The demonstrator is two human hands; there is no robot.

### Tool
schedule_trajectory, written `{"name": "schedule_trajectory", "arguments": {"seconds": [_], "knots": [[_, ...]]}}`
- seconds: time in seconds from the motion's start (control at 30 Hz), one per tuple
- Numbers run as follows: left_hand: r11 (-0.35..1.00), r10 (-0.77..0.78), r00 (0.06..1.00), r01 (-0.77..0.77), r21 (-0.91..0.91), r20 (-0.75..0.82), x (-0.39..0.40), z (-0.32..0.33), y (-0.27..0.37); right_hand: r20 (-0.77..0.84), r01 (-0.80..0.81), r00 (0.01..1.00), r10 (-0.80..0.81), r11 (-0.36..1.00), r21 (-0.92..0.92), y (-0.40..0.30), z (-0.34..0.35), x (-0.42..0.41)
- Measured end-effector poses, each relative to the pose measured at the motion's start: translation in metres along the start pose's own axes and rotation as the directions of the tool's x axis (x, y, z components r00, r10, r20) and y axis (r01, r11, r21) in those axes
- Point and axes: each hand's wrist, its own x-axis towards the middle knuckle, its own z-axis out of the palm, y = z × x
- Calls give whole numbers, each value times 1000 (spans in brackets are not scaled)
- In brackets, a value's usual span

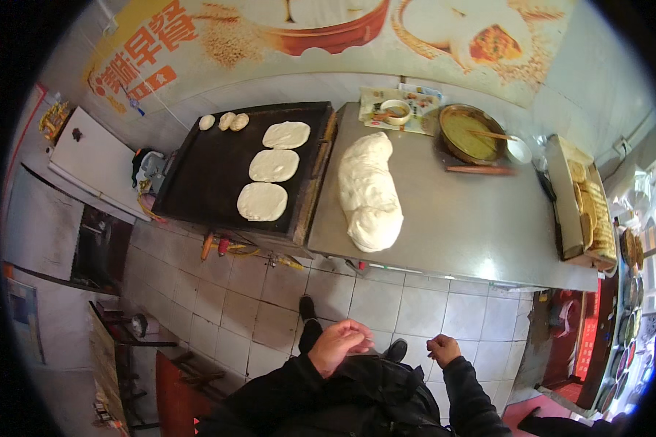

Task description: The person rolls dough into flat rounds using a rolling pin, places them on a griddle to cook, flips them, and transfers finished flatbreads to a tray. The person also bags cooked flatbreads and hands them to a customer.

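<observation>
My left hand [339,345] hovers in front of my body, above the tiled floor, fingers loosely bent with a gap to the thumb and nothing visible in it. To its right, my right hand [444,349] is curled closed, and I see no object in it. Both are apart from the steel table [470,229]. A long, thick mass of white dough [369,191] lies on the table's left part. On the dark griddle [208,169] left of the table rest three flat dough rounds, one of them nearest me [262,202]. Smaller round pieces [235,121] sit at its back edge.
Toward the table's back stand a bowl of yellow-green mixture [464,134] with a wooden stick, a white cup [395,112] and a small white bowl [518,150]. A wooden rolling pin [478,170] lies before them. A tray of browned flatbreads [587,207] and a black-handled utensil [546,185] occupy the right end.
</observation>
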Motion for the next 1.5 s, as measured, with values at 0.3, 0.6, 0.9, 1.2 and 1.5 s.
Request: {"name": "schedule_trajectory", "arguments": {"seconds": [0.3,0.6,0.9,1.2,1.5], "knots": [[866,401,916,-367,341,-31,44,-219,147,-291,481,818,-497,867,-130,-275,137,18],[51,607,716,-466,883,344,114,-339,296,-96,646,582,-807,531,-548,-497,269,99],[-256,397,809,-355,899,433,176,-367,315,-51,432,717,-695,501,-750,-532,312,220],[-310,507,567,-582,751,649,294,-317,383,7,446,712,-702,445,-777,-557,362,211],[-436,417,771,-294,850,481,235,-461,402,69,455,689,-721,357,-816,-541,351,219]]}}
